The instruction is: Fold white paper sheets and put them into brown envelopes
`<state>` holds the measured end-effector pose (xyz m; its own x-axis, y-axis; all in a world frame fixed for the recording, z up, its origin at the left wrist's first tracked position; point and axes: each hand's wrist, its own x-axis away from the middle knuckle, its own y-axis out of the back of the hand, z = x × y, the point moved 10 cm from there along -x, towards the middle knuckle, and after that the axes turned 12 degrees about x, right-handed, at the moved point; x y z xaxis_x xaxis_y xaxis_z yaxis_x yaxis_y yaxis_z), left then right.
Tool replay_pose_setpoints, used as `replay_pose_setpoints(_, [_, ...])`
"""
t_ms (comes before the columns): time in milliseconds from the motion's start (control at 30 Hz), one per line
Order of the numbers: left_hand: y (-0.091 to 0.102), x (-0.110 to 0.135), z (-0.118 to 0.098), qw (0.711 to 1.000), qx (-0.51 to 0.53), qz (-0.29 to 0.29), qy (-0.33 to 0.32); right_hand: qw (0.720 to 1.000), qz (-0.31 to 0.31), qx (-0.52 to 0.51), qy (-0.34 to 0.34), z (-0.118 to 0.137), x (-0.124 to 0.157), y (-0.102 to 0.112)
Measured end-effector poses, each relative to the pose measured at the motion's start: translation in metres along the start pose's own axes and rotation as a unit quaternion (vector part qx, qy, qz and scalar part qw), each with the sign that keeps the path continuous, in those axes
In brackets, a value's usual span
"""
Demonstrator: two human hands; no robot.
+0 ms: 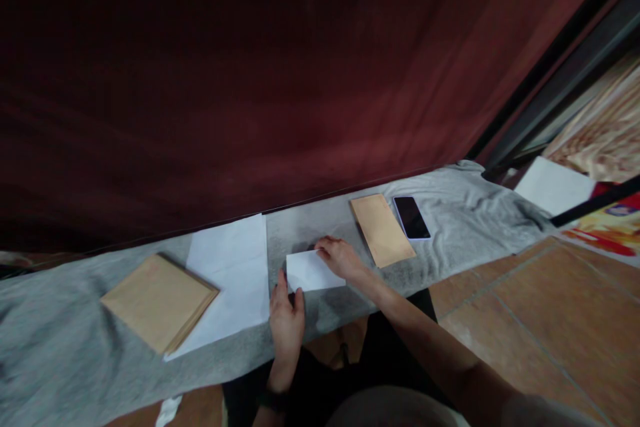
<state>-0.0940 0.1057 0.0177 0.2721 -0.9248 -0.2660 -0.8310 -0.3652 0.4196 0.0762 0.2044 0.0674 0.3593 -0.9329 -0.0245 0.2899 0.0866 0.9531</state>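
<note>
A small white sheet of paper (311, 271), seemingly folded, lies flat on the grey cloth in front of me. My left hand (287, 315) is at its lower left corner, with thumb and forefinger spread apart. At the far edge, toward the right, my right hand (341, 257) has its fingers bent and closed on the paper; its palm side is hidden. To the left are larger white sheets (235, 267), partly under a stack of brown envelopes (159, 300). A single brown envelope (383, 229) lies right of my right hand.
A phone (412, 217) with a dark screen rests beside the single envelope. Grey cloth (465, 213) covers the narrow bench, which runs along a dark red panel (300, 80). Tiled floor (550, 320) shows at right. A crumpled white scrap (169, 409) lies below the bench.
</note>
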Motion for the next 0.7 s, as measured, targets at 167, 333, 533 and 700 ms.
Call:
replay_pose_setpoints(167, [0.006, -0.011, 0.021, 0.986, 0.135, -0.006, 0.102, 0.996, -0.053, -0.024, 0.068, 0.016, 0.010, 0.030])
replay_pose_setpoints(333, [0.016, -0.027, 0.017, 0.983, 0.153, -0.038, 0.092, 0.975, -0.150, -0.009, 0.164, 0.037, 0.036, 0.064])
replay_pose_setpoints(533, [0.015, -0.043, 0.008, 0.983, 0.166, -0.049, 0.055, 0.971, -0.152, 0.037, 0.180, 0.034, 0.063, 0.053])
replay_pose_setpoints(700, [0.006, -0.050, 0.011, 0.982, 0.171, -0.018, 0.079, 0.977, -0.110, 0.046, 0.175, 0.027, 0.081, 0.019])
